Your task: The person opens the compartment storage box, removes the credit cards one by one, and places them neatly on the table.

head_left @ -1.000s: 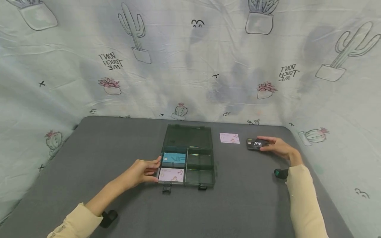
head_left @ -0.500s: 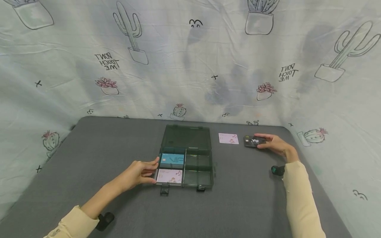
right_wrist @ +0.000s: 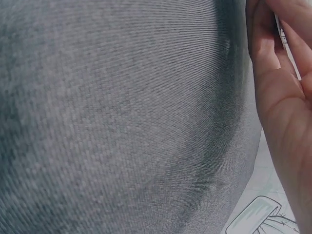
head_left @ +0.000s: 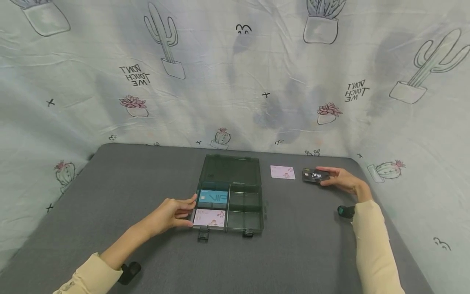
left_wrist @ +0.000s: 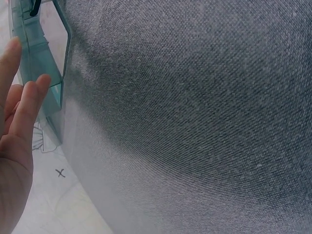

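Note:
In the head view a translucent dark green plastic box (head_left: 245, 220) lies with its lid (head_left: 230, 170) folded back. A blue VIP card (head_left: 213, 197) lies in its back left compartment, a pink card (head_left: 209, 217) in the front left one. My left hand (head_left: 174, 214) rests its fingertips and thumb along the box's left side; the left wrist view shows those fingers (left_wrist: 29, 105) nearly straight. Far to the right, my right hand (head_left: 343, 181) pinches a black VIP card (head_left: 313, 175) by its right end. In the right wrist view the curled fingers mostly hide the card.
Another pink card (head_left: 282, 172) lies on the grey tabletop (head_left: 293, 253) between the box and the black card. Two latches, one a front latch (head_left: 203, 234), stick out toward me. Behind the table hangs a cactus-print cloth (head_left: 205, 98).
My right hand has shifted the black card slightly toward the back of the table. The left hand stays at the box's side; the head view has moved a little.

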Action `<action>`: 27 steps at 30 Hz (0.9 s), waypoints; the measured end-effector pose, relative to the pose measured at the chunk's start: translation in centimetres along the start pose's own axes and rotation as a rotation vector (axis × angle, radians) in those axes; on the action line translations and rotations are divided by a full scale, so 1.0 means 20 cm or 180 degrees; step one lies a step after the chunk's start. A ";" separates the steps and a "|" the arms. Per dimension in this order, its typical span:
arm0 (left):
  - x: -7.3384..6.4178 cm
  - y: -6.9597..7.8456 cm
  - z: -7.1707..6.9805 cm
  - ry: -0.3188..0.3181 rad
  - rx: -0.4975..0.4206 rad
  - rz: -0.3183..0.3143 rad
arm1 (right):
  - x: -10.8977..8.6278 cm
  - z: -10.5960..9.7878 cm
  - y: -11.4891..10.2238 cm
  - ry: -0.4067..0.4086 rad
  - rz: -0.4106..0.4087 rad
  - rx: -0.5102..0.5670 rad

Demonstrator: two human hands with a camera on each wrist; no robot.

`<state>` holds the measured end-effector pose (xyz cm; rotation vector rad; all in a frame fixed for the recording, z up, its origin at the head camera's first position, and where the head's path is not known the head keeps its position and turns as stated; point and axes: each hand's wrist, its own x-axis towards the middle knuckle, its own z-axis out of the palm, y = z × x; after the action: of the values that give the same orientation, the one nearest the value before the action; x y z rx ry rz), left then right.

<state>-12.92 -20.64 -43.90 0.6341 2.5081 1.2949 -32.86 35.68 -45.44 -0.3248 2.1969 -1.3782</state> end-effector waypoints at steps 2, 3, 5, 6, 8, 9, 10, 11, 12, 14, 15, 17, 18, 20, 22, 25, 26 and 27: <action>0.00 0.00 0.00 -0.0008 -0.0017 -0.0003 | 0.00 0.00 0.00 -0.0014 0.0016 0.0011; 0.00 -0.01 0.00 -0.0010 -0.0028 -0.0005 | 0.00 0.00 0.01 -0.0023 0.0023 0.0005; 0.00 -0.01 0.01 -0.0014 -0.0054 -0.0015 | 0.00 -0.01 0.01 -0.0036 0.0041 0.0004; 0.00 -0.01 0.01 -0.0015 -0.0059 -0.0015 | 0.00 -0.01 0.01 -0.0050 0.0041 -0.0008; 0.00 -0.01 0.01 -0.0016 -0.0061 -0.0020 | 0.00 -0.01 0.01 -0.0082 0.0035 0.0001; 0.00 -0.02 0.01 -0.0011 -0.0060 -0.0022 | 0.00 -0.01 0.02 -0.0087 0.0041 -0.0007; 0.00 -0.02 0.01 -0.0009 -0.0055 -0.0022 | 0.00 -0.01 0.02 -0.0092 0.0042 0.0004; 0.00 -0.02 0.01 -0.0005 -0.0051 -0.0024 | 0.00 -0.01 0.02 -0.0098 0.0042 0.0028; 0.00 -0.02 0.01 -0.0002 -0.0047 -0.0027 | 0.00 -0.01 0.02 -0.0103 0.0043 0.0052; 0.00 -0.02 0.01 0.0007 -0.0031 -0.0031 | 0.01 0.00 0.02 -0.0096 0.0028 0.0100; 0.00 -0.02 0.01 0.0013 -0.0025 -0.0031 | 0.00 0.00 0.02 -0.0073 0.0025 0.0103; 0.00 -0.02 0.00 0.0016 -0.0004 -0.0016 | 0.01 0.00 0.02 -0.0004 0.0017 0.0134; 0.00 -0.01 0.00 0.0017 0.0008 -0.0004 | 0.01 0.00 0.02 0.0043 0.0012 0.0146; 0.00 -0.01 0.00 0.0009 0.0030 0.0007 | 0.00 0.01 0.02 0.0097 -0.0002 0.0222; 0.00 0.00 0.00 0.0005 0.0041 0.0001 | 0.00 0.01 0.02 0.0127 0.0041 0.0282; 0.00 0.00 0.00 0.0006 0.0051 -0.0030 | 0.00 0.02 0.02 0.0126 0.0064 0.0386; 0.00 0.00 0.00 0.0007 0.0054 -0.0035 | 0.00 0.02 0.02 0.0139 0.0090 0.0391; 0.00 0.00 0.00 0.0009 0.0045 -0.0037 | 0.00 0.02 0.02 0.0144 0.0101 0.0424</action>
<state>-12.92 -20.53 -43.91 0.6203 2.5217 1.2759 -32.56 35.52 -46.03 -0.2114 2.1239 -1.5190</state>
